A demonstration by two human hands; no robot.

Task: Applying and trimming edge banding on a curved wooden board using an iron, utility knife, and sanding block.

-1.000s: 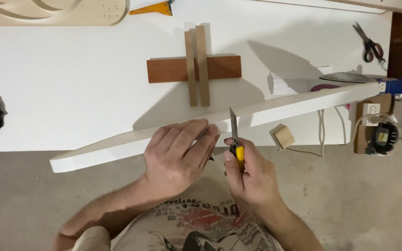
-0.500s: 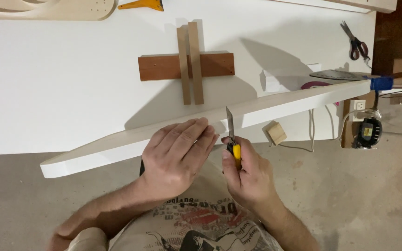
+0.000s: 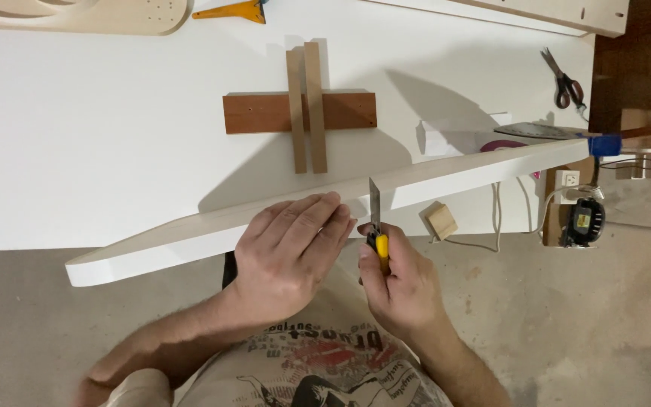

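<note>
Holding a yellow knife (image 3: 375, 226) in a closed fist, the right hand (image 3: 401, 290) sets its bare blade upright against the near edge of a long white board (image 3: 446, 175), which lies slantwise over the table's (image 3: 99, 136) front edge and juts out past it on the left. Just left of the blade, the left hand (image 3: 288, 252) presses flat on the board, fingers spread, gripping nothing. Its fingertips (image 3: 340, 218) lie very close to the blade; a slip sideways could cut them. Since the board overhangs, uneven pressure could tip or shift it.
</note>
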